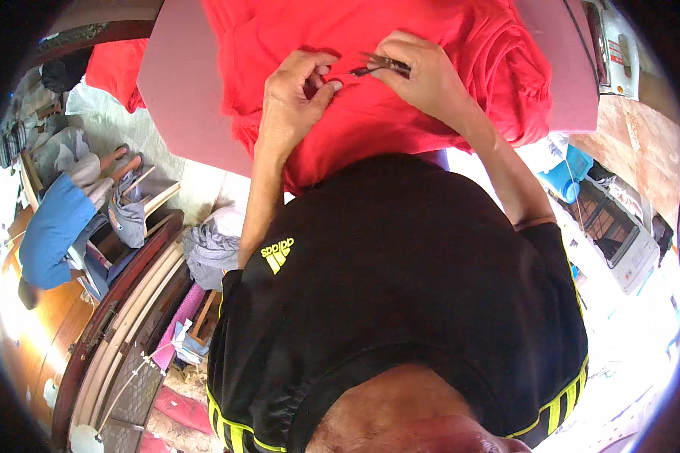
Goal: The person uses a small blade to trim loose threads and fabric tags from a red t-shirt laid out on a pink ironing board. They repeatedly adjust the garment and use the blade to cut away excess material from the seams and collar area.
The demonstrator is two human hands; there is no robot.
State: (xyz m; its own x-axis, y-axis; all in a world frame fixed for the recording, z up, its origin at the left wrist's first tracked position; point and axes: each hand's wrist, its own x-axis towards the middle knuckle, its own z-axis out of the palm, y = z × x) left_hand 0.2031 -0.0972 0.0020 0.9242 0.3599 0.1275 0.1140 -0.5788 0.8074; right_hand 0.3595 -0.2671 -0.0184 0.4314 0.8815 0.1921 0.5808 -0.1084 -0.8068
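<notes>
Black shirt (400,302) nearest; beyond, red cloth (370,113) under left grip's (298,94) pinch, snips (381,66) pinched in right (423,72).

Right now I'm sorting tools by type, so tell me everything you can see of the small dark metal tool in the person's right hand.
The small dark metal tool looks like slim snips or tweezers: two thin dark blades meeting at a point that aims left. It lies nearly level, pinched in the right hand fingers, its tip at the red cloth garment beside the left hand, which pinches the fabric. Its exact type is too small to tell.
</notes>
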